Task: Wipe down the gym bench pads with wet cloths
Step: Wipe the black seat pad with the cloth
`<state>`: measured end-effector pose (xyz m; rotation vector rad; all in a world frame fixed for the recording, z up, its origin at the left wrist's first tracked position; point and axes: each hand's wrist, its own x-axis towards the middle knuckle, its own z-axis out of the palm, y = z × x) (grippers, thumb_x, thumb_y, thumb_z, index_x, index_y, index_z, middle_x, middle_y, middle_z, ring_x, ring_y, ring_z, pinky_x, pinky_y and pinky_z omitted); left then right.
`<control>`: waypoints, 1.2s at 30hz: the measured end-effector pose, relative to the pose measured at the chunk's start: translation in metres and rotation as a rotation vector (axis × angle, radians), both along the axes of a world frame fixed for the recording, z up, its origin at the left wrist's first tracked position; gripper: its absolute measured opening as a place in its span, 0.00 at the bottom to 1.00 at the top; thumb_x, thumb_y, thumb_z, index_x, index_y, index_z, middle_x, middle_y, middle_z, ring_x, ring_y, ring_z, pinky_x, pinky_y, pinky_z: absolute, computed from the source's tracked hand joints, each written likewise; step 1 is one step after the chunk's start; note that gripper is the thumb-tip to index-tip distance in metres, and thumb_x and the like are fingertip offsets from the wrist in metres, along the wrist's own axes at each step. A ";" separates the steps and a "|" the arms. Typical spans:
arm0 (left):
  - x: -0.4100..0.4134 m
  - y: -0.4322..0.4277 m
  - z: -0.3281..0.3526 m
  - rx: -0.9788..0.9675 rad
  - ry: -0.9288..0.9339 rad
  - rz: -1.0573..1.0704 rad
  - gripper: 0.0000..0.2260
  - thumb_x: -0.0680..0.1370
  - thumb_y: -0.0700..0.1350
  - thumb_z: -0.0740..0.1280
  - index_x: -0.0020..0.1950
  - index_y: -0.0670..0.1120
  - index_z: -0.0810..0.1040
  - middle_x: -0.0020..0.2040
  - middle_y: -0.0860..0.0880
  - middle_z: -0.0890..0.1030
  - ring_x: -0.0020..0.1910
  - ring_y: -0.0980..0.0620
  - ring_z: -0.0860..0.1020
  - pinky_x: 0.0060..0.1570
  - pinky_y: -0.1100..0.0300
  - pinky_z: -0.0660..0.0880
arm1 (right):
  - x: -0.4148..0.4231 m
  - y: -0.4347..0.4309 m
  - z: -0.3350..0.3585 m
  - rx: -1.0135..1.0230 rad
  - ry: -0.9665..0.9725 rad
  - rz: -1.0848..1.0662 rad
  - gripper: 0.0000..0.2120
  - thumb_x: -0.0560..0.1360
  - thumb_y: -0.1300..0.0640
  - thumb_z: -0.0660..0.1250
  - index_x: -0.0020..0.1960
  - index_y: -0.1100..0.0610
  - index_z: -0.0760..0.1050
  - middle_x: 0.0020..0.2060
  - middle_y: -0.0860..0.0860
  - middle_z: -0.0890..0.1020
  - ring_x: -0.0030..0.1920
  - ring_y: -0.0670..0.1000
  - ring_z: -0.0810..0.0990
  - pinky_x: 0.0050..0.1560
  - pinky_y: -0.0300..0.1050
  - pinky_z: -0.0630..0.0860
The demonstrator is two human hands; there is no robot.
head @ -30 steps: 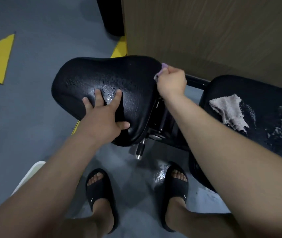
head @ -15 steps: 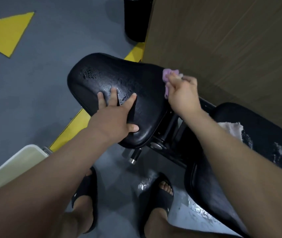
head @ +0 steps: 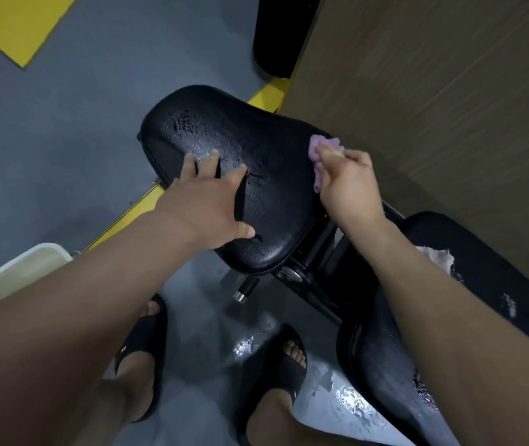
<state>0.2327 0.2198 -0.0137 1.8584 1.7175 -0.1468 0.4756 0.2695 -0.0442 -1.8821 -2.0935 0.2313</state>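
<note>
On the wet black seat pad (head: 266,175), left hand (head: 205,201) pressing flat, fingers spread, right hand (head: 350,185) pinching a purple cloth (head: 319,149) at the pad's far edge

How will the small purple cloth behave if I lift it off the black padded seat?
Probably floppy: the small purple cloth is bunched in the right hand, with a fold drooping beside it. It is likely damp and a bit heavy for its size, since the black padded seat glistens with droplets. It may drip when lifted.

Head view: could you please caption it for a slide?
Left hand rests on the wet black padded bench seat; right hand holds a crumpled purple cloth against its edge.
</note>
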 end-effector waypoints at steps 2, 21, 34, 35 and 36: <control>-0.004 0.003 0.000 -0.025 0.018 0.036 0.53 0.71 0.66 0.75 0.83 0.58 0.43 0.83 0.45 0.39 0.81 0.36 0.38 0.79 0.39 0.50 | -0.014 -0.013 0.002 0.080 0.022 0.035 0.12 0.82 0.62 0.61 0.61 0.59 0.80 0.53 0.57 0.83 0.60 0.56 0.76 0.65 0.43 0.69; 0.000 0.007 0.004 -0.098 -0.038 0.083 0.56 0.71 0.63 0.77 0.83 0.56 0.39 0.82 0.43 0.32 0.81 0.36 0.35 0.78 0.40 0.52 | -0.019 -0.016 0.003 0.031 -0.095 0.316 0.15 0.83 0.60 0.57 0.66 0.59 0.75 0.61 0.53 0.80 0.64 0.57 0.73 0.76 0.50 0.62; -0.003 0.008 0.004 -0.109 -0.046 0.061 0.55 0.72 0.64 0.75 0.83 0.58 0.37 0.81 0.45 0.30 0.80 0.37 0.33 0.79 0.41 0.52 | -0.036 0.018 0.005 -0.044 -0.138 0.361 0.15 0.83 0.58 0.53 0.64 0.59 0.73 0.60 0.53 0.78 0.66 0.54 0.73 0.78 0.51 0.59; -0.003 0.007 0.003 -0.109 -0.049 0.058 0.55 0.72 0.64 0.75 0.82 0.58 0.37 0.81 0.45 0.30 0.80 0.37 0.33 0.79 0.41 0.52 | -0.030 0.022 0.005 -0.068 -0.153 0.368 0.16 0.83 0.57 0.53 0.66 0.59 0.73 0.64 0.53 0.77 0.68 0.55 0.72 0.78 0.51 0.58; -0.004 0.007 0.003 -0.105 -0.050 0.053 0.55 0.72 0.64 0.75 0.82 0.58 0.36 0.81 0.45 0.29 0.80 0.37 0.33 0.79 0.41 0.52 | -0.029 0.030 0.007 -0.081 -0.150 0.341 0.15 0.83 0.58 0.53 0.65 0.58 0.74 0.64 0.53 0.77 0.67 0.56 0.72 0.77 0.51 0.60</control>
